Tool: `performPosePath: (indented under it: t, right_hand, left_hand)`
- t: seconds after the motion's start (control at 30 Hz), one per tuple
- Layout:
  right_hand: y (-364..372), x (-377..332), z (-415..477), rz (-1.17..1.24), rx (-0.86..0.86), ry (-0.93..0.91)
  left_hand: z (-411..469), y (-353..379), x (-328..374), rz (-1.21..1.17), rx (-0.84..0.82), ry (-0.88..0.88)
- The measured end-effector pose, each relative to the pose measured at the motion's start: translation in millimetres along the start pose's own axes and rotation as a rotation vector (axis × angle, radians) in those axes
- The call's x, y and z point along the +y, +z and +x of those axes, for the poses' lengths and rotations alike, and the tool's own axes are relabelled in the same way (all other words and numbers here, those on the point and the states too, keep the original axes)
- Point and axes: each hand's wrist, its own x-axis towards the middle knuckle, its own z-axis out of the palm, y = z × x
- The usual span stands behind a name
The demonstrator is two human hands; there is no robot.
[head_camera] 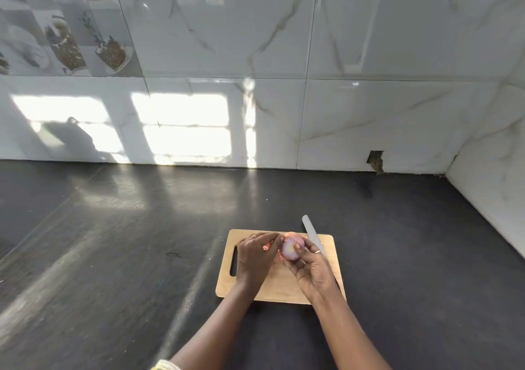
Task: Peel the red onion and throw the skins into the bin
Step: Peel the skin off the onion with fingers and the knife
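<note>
The right hand [311, 267] is gripping the onion [292, 248] just above the board [278, 287], its thumb pressing on the pale, mostly bare front. The left hand [254, 256] is curling its fingers onto the onion's left side; whether they are pinching skin, I cannot tell. A reddish scrap [267, 246] is showing under the left fingers. The knife [311, 231] is lying along the board's right side, its tip reaching past the far edge and its near part hidden behind the right hand. The board is sitting on the dark counter [142, 241].

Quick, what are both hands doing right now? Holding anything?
Left hand: fingertips pinching at the red onion, at its skin.
Right hand: holding the red onion, thumb on it, above the cutting board.
</note>
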Motion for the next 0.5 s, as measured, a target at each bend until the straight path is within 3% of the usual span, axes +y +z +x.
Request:
performPosePath:
  t: [0.37,0.5]
  right_hand:
    - [-3,1,1,0.006,0.006,0.003]
    - [-5,0,0,0.043,-0.014,0.01]
  left_hand:
    - [4,-6,3,-0.093,0.078,-0.251]
    - [7,-5,-8,-0.072,-0.018,-0.276]
